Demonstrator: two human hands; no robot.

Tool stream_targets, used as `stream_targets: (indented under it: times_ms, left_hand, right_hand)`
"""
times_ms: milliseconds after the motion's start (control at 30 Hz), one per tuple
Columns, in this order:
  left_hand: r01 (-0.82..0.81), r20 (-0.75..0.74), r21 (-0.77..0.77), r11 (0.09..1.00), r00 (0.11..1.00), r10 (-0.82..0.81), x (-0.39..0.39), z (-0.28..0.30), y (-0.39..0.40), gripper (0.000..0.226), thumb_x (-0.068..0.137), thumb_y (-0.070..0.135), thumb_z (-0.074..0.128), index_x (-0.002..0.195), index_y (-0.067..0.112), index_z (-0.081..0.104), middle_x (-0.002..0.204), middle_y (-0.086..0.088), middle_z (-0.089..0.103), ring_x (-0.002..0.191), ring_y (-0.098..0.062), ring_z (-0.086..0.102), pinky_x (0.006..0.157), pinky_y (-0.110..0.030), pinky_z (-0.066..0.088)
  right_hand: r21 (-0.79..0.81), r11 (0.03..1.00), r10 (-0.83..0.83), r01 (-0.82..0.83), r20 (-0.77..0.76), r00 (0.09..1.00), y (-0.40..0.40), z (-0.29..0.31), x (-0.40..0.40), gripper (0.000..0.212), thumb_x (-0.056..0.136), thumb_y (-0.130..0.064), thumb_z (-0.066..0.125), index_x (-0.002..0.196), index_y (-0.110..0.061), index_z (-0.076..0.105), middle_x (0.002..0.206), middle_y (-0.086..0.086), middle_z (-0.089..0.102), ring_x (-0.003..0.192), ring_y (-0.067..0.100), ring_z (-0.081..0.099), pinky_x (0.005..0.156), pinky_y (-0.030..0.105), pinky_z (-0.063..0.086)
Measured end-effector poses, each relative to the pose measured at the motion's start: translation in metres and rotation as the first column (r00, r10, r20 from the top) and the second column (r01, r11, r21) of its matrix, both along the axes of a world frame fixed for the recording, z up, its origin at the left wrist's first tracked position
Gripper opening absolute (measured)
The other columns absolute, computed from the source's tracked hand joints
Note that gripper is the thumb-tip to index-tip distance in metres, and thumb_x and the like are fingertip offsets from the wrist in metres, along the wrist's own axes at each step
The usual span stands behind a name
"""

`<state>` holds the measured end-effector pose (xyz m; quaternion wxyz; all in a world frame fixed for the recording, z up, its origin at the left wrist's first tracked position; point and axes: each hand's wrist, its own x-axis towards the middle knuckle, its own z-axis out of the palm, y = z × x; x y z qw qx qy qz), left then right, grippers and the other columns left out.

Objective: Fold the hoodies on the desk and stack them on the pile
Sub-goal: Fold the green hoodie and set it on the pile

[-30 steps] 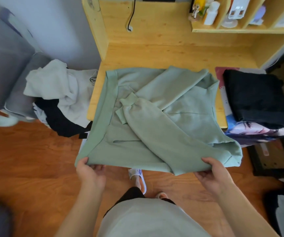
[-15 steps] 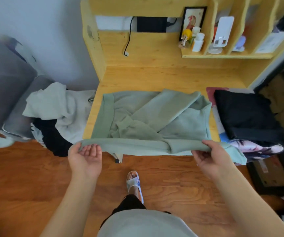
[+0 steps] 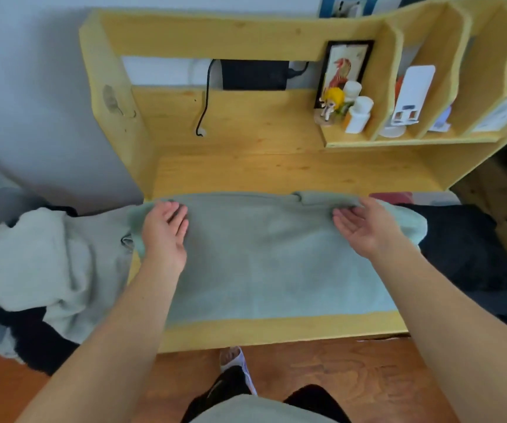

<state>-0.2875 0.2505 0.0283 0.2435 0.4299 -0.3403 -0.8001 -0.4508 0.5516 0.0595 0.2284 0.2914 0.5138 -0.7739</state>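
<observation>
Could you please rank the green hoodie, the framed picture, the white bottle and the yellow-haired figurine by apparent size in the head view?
1. green hoodie
2. framed picture
3. white bottle and yellow-haired figurine: too alike to rank

No legible text, label, brand or number appears anywhere; the framed picture (image 3: 344,71) at upper right shows only artwork.

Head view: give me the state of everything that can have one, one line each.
Green hoodie: folded over, lying flat on the desk.
Left hand: open, fingers at the hoodie's far left corner.
Right hand: open, palm up at the far right corner.
Black clothes pile: lying right of the hoodie.
Light grey hoodie: crumpled, unfolded, left of the desk.
Black cable: hanging loose, unplugged.
</observation>
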Motion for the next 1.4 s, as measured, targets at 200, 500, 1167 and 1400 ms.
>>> stream_targets:
  times_ms: [200,500,1167,1400]
  left_hand:
    - [0.775,0.775,-0.617,-0.135,0.570,-0.271,0.029,-0.074,0.083,0.058,0.104,0.055,0.028,0.156,0.030,0.039,0.166,-0.003,0.029,0.156,-0.025,0.017,0.125,-0.045,0.017]
    - [0.977,0.997,-0.083,-0.197,0.082,-0.015,0.044,-0.144,0.080,0.073,0.095,0.069,0.017,0.159,0.039,0.030,0.168,-0.004,0.024,0.157,-0.034,0.014,0.123,-0.057,0.006]
    - [0.916,0.927,-0.321,-0.243,0.356,0.116,-0.038,-0.111,-0.014,0.056,0.098,0.015,0.047,0.153,0.010,0.041,0.150,-0.018,0.051,0.143,-0.039,0.041,0.115,-0.053,0.034]
    - [0.872,0.969,-0.158,-0.463,0.228,0.099,-0.061,-0.118,-0.084,0.027,0.100,0.023,0.061,0.119,0.005,0.066,0.108,-0.016,0.063,0.097,-0.040,0.062,0.083,-0.046,0.047]
  right_hand:
    - [0.921,0.066,0.868,-0.385,0.137,0.477,0.015,-0.115,0.031,0.065,0.097,-0.045,0.059,0.154,-0.021,0.038,0.158,0.006,0.036,0.144,0.027,0.035,0.118,0.040,0.031]
    - [0.814,-0.566,0.798,-0.129,0.581,0.161,0.024,-0.151,0.030,0.067,0.100,-0.059,0.027,0.160,-0.029,0.022,0.167,0.007,0.015,0.151,0.033,0.017,0.121,0.049,0.017]
    - [0.932,-0.353,0.921,-0.085,0.362,0.146,-0.030,-0.153,-0.098,0.028,0.104,-0.026,0.044,0.125,-0.010,0.055,0.124,0.014,0.056,0.118,0.035,0.048,0.094,0.046,0.042]
    - [0.949,-0.303,0.948,-0.089,0.310,0.076,-0.024,-0.156,-0.106,0.024,0.106,-0.019,0.041,0.121,-0.003,0.051,0.124,0.019,0.048,0.110,0.040,0.052,0.092,0.047,0.043]
